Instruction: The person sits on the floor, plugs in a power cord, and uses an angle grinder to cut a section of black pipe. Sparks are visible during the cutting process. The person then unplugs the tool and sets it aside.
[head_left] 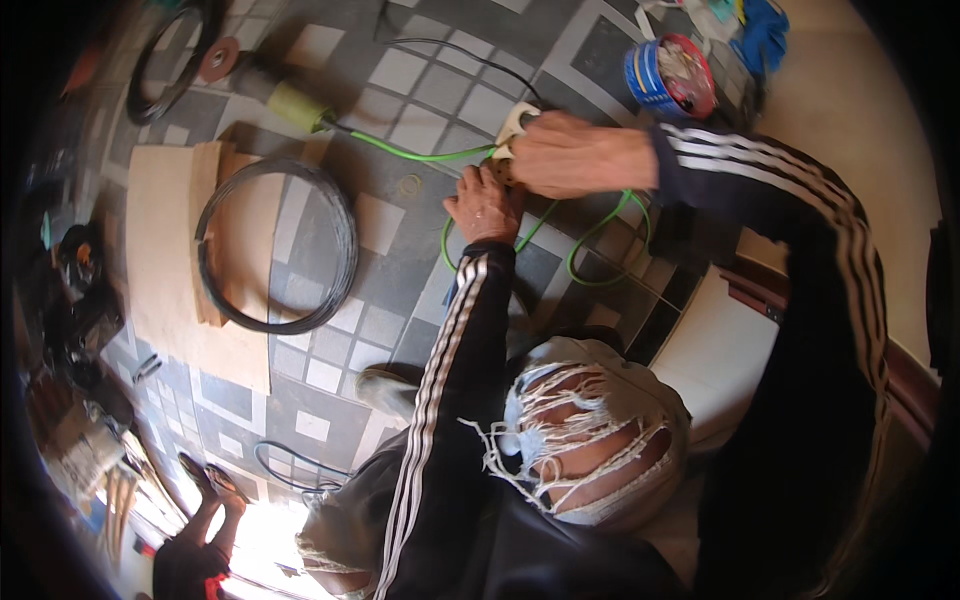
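Observation:
A cream power strip (517, 122) lies on the tiled floor, mostly covered by my hands. My right hand (575, 155) reaches over it from the right, fingers closed; what they grip is hidden. Just below, my left hand (482, 207) has its fingers bent against the strip's near end and holds it. A green cable (420, 157) runs from the strip's edge to a green-bodied power tool (300, 108), which looks like an angle grinder. A reddish disc (218, 60) is at its far end. More green cable (575, 255) loops beside my left hand and knee.
A coil of dark wire (345, 262) rests on wooden boards (165, 270); another coil (143, 100) lies farther left. A blue tin (648, 80) holding scraps stands at the far right. Pliers (147, 368) lie on the floor. Another person's legs (222, 515) show at lower left.

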